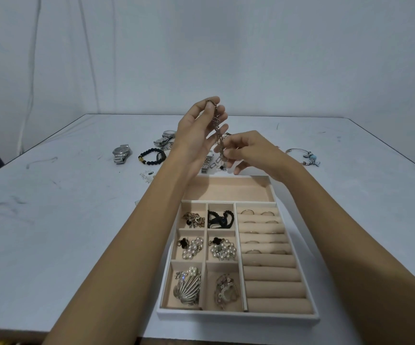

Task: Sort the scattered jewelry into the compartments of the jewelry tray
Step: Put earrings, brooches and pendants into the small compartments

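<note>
A white jewelry tray [236, 315] with beige lining lies in front of me. Its small left compartments hold brooches, pearl pieces and a black band; several rings sit in the roll section [260, 221]; the long back compartment [226, 189] is bare. Above the tray's far edge my left hand [199, 133] pinches the top of a silver chain bracelet [217, 135] that hangs down. My right hand [246, 150] pinches the chain's lower part.
Behind the tray on the white table lie a silver watch [121, 153], a black bead bracelet [151, 156], another watch [165, 138], a metal watch band [206, 165] and a bangle with blue charms [306, 155]. Small earrings [148, 174] lie left of the tray.
</note>
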`<state>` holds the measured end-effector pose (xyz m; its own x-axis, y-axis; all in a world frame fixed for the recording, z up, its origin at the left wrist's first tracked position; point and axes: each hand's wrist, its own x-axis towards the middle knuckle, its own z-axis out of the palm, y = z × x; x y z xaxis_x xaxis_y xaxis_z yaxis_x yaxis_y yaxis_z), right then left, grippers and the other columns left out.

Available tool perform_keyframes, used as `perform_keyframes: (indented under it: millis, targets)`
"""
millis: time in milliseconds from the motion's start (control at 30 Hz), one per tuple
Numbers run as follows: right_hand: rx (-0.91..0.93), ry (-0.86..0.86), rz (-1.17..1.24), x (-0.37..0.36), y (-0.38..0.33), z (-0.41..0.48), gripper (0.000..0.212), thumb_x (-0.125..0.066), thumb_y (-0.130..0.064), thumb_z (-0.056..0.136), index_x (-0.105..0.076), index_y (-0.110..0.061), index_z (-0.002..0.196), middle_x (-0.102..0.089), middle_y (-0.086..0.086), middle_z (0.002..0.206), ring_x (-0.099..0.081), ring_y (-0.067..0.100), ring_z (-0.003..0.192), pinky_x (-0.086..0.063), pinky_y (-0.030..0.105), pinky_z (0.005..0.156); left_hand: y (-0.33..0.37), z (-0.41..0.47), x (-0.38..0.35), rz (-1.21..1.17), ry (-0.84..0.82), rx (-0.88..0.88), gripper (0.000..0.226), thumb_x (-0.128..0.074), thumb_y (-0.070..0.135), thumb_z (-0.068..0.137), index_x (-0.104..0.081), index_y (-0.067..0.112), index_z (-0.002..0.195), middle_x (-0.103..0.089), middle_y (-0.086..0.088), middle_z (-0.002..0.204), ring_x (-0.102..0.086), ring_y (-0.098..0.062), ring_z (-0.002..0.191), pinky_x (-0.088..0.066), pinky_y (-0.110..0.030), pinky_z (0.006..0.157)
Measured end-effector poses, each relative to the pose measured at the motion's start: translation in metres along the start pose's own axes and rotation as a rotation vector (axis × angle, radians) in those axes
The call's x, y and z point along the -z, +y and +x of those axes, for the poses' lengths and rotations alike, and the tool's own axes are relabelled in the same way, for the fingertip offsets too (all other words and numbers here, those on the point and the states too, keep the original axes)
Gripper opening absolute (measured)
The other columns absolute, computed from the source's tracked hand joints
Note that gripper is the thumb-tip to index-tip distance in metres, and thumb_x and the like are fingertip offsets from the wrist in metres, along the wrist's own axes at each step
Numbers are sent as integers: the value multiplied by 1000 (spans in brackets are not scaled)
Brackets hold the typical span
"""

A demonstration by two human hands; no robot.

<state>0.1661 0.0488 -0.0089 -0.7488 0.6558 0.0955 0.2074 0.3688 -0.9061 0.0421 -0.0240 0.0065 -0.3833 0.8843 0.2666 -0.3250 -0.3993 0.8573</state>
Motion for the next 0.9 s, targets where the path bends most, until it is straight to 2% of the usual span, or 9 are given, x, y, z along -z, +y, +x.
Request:
perform_keyframes:
  millis: [100, 200, 333, 400, 500, 600, 667, 800, 900]
  targets:
    - [6, 61, -47, 3, -3, -1, 20, -51, 2, 93, -66, -4, 104, -61, 10, 83, -58, 13, 63, -53, 21, 53, 1, 0, 0, 19, 8, -16, 14, -45, 17, 100, -59, 17, 100, -62, 4, 85, -60, -11, 84, -49, -36, 93]
    - [12, 99, -56, 7, -5, -2, 24, -50, 0, 93, -67, -10, 107, -59, 6, 79, -56, 13, 60, -50, 22, 52, 2, -1, 0, 36, 9, -25, 13, -45, 19, 100, -59, 18, 100, -61, 5, 87, -59, -10, 84, -50, -35, 89]
    - [22, 161, -12, 11, -6, -1, 22, -51, -2, 93, -66, -9, 107, -59, 6, 79, -56, 16, 61, -49, 24, 50, 2, -2, 0, 90, 13, -29, 14, -47, 19, 100, -60, 20, 99, -61, 5, 89, -57, -9, 82, -49, -28, 78]
    - [44, 234, 63, 11, -6, 1, 17, -54, 0, 92, -65, -4, 104, -59, 7, 77, -59, 15, 59, -53, 25, 50, 2, -3, 0, 145, 24, -28, 14, -48, 20, 99, -62, 23, 98, -61, 6, 92, -55, -9, 82, -48, -26, 76]
    - [80, 330, 243, 8, -6, 2, 12, -60, 4, 88, -63, 1, 99, -60, 10, 74, -65, 15, 61, -58, 26, 59, 2, -4, 0, 194, 34, -7, 14, -49, 23, 99, -63, 25, 96, -59, 6, 98, -52, -11, 88, -48, -29, 80]
    - [147, 339, 389, 3, -9, 2, 11, -65, 7, 84, -63, 2, 94, -63, 12, 78, -68, 16, 68, -58, 26, 66, 2, -4, 0, 246, 45, 53, 14, -49, 23, 99, -62, 27, 94, -60, 4, 105, -54, -15, 91, -48, -30, 79]
    - [215, 332, 424, 0, -12, 2, 12, -66, 9, 81, -64, -2, 88, -65, 11, 79, -67, 14, 69, -58, 24, 66, 0, -4, 0, 250, 35, 98, 15, -49, 20, 99, -61, 24, 92, -62, 1, 100, -58, -16, 85, -50, -32, 80]
    - [290, 422, 157, -4, -16, 2, 14, -74, 2, 75, -67, -5, 85, -69, 3, 79, -59, 0, 57, -45, 12, 55, -6, -2, 0, 211, 74, 76, 14, -50, 11, 98, -62, 13, 92, -65, -6, 83, -61, -18, 74, -56, -33, 83]
    - [254, 474, 108, 1, -11, 5, 17, -78, -11, 76, -70, -8, 91, -71, 0, 86, -56, 3, 59, -41, 11, 55, -5, -2, 1, 154, 124, 45, 15, -48, 8, 98, -62, 10, 92, -64, -8, 83, -62, -17, 74, -56, -29, 81]
